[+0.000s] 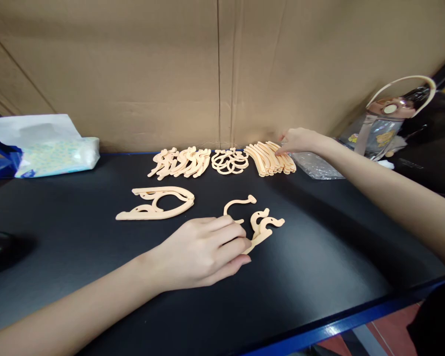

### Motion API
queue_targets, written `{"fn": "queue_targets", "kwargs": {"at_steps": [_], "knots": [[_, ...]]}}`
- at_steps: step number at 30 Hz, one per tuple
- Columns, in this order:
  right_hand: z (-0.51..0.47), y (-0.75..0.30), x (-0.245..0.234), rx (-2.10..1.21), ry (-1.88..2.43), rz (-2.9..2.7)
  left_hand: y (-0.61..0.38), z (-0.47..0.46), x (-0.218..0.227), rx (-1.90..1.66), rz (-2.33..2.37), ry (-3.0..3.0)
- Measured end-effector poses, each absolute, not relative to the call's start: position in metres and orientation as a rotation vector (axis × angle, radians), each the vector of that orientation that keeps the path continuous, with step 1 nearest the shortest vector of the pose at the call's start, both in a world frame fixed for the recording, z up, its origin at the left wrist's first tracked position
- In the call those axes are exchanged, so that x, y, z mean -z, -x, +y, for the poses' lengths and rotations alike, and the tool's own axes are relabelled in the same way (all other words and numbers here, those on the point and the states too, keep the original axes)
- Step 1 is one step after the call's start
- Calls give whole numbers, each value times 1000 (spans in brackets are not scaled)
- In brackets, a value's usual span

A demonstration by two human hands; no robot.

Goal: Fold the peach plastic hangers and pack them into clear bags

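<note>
My left hand (211,252) rests at the front middle of the desk, its fingers closed on a beige plastic hanger arm (262,238) that sticks out to the right. Two small wavy pieces (269,222) lie against that arm. Just beyond my fingers is a beige hook (241,201), partly hidden by them. At the back right, my right hand (298,141) reaches over a pile of curved hanger arms (265,158), finger and thumb apart, fingertips at the pile's right side. An assembled folding hanger (159,202) lies folded to the left.
Along the back are a pile of wavy pieces (181,162) and a pile of hooks (230,161). A tissue pack (59,153) sits at the left, near a black mouse (0,249). A clear plastic bag (319,165) and a handled bottle (381,128) stand right. Cardboard (133,74) walls the back.
</note>
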State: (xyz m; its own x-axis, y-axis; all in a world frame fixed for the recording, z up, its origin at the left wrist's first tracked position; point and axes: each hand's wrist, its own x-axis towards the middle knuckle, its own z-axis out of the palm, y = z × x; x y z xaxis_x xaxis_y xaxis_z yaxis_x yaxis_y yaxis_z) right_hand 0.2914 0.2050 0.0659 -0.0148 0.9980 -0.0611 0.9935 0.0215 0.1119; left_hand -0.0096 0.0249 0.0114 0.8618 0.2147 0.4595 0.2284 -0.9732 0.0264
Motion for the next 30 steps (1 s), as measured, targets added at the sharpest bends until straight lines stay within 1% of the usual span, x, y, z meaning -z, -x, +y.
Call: {"fn": "queue_targets", "kwargs": {"at_steps": [10,13,17,20,24,27,30], "knots": [[194,-285,-64,-200,-2198,2137,8,24,-12,797,-441,2878],[188,-284,-69,-256,-2245,2133,9,28,-9,814,-666,2747],[170,-278,-76,-357,-2265,2247,13,35,-2,707,-1005,2771],[146,-267,-75,-293,-2043,2545,14,38,-1,613,-1036,2871],[110,-247,-64,-74,-1683,2823,14,37,-3,614,-888,2976],[90,-235,-53,65,-1526,2934,13,36,-5,610,-756,3063],[80,-228,-44,74,-1450,2994,12,35,-7,618,-659,3094]]}}
